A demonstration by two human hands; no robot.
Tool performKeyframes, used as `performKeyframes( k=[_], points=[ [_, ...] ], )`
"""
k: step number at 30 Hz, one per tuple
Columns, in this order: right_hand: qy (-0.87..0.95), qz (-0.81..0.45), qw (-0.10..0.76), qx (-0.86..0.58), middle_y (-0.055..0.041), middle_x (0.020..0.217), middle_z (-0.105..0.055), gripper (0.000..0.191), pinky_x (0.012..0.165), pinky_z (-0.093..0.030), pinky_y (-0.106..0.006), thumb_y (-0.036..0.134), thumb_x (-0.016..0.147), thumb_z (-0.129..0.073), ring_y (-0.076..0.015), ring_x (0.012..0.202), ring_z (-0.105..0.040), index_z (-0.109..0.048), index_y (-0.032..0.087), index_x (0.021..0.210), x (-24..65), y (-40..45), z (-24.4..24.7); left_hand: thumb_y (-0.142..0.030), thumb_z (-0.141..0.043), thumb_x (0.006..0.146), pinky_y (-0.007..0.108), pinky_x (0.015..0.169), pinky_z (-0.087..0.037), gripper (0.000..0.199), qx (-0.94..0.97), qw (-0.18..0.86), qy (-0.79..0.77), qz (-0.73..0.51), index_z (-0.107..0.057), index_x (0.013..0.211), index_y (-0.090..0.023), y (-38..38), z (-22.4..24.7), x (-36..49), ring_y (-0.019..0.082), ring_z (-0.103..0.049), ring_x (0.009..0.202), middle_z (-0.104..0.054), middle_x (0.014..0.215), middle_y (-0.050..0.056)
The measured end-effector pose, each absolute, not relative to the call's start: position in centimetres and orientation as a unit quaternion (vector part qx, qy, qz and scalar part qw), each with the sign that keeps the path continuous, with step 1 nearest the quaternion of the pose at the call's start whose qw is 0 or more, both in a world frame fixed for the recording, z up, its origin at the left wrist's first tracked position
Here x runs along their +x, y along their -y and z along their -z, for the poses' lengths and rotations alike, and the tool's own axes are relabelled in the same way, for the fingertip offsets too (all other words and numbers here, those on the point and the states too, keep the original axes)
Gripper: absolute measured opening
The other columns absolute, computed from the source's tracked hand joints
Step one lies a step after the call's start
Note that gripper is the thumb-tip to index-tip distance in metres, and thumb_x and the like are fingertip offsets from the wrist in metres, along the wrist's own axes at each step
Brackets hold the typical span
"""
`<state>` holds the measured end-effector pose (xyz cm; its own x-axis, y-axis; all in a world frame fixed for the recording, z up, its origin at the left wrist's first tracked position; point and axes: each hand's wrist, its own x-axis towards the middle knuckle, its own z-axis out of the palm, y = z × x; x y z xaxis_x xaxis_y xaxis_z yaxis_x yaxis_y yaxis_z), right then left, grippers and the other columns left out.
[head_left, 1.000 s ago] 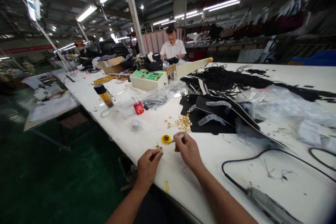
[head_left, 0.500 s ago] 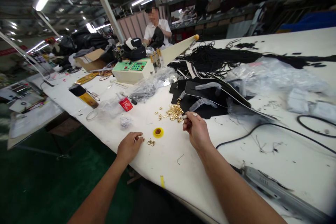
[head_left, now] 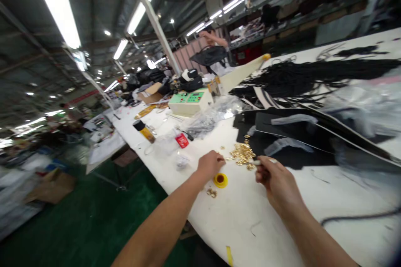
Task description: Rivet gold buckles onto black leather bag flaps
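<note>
Listed from left to right on the white table (head_left: 200, 217): one black-capped canister (head_left: 144, 131) with a yellow-amber body, its contents not discernible; one small red container (head_left: 181, 140), its contents hidden; one wad of crumpled clear plastic (head_left: 181, 161). Next, the left hand (head_left: 211, 164), its fingers drawn together at the near-left edge of the gold heap; whether a piece is pinched there cannot be told. Below that hand, one small cluster of gold pieces (head_left: 211, 192), laid apart from the rest. Just beside the cluster, one round yellow dish (head_left: 220, 180), in which a dark brown substance is contained. Farther right, the main heap of gold pieces (head_left: 242, 153), loose, with a few strays at its edges. Judged from this layout, only a few pieces have been set apart and by far the greater share is left; whether the cluster has been treated in any way cannot be seen. At the heap's right side, one slender pale tool (head_left: 256, 162), gripped between thumb and fingers of the right hand (head_left: 275, 177), its tip directed toward the gold. Last, black panels (head_left: 290, 127), partly overlapped by clear plastic strips.
</note>
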<state>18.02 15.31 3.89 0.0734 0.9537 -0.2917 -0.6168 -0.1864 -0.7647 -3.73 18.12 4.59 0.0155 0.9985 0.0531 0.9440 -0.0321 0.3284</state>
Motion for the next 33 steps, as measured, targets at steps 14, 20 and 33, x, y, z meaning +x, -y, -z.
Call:
performKeyframes(
  k=[14,20,33],
  points=[
    [0.379,-0.621,0.594,-0.343,0.0035,0.064,-0.059,0.030,0.054,-0.047,-0.026,0.049,0.086,-0.078,-0.0127,0.055,-0.055,-0.067,0.021,0.088,16.1,-10.2,-6.1,-0.038,-0.058,0.101,0.027,0.072,-0.053,0.022,0.557,0.185,-0.660,-0.468,-0.070,0.104,-0.020,-3.1,-4.6,-1.4,0.016,-0.064,0.081,-0.070,0.098,0.005],
    [0.552,-0.554,0.502,-0.369,0.0048,0.059,-0.057,0.022,0.057,-0.043,-0.026,0.042,0.094,-0.066,-0.0132,0.054,-0.053,-0.065,0.021,0.086,14.1,-7.4,-6.5,-0.046,-0.062,0.100,0.023,0.063,-0.051,0.027,0.448,0.249,-0.654,-0.556,-0.069,0.106,-0.020,1.2,0.4,0.3,0.012,-0.063,0.070,-0.068,0.089,0.001],
    [0.619,-0.487,0.453,-0.418,0.0047,0.060,-0.057,0.017,0.058,-0.039,-0.027,0.036,0.092,-0.064,-0.0133,0.055,-0.048,-0.064,0.022,0.082,13.3,-7.3,-5.3,-0.042,-0.064,0.100,0.024,0.066,-0.054,0.022,0.466,0.223,-0.652,-0.555,-0.071,0.105,-0.022,0.9,1.3,-0.4,0.011,-0.064,0.068,-0.070,0.094,0.002]
  ],
)
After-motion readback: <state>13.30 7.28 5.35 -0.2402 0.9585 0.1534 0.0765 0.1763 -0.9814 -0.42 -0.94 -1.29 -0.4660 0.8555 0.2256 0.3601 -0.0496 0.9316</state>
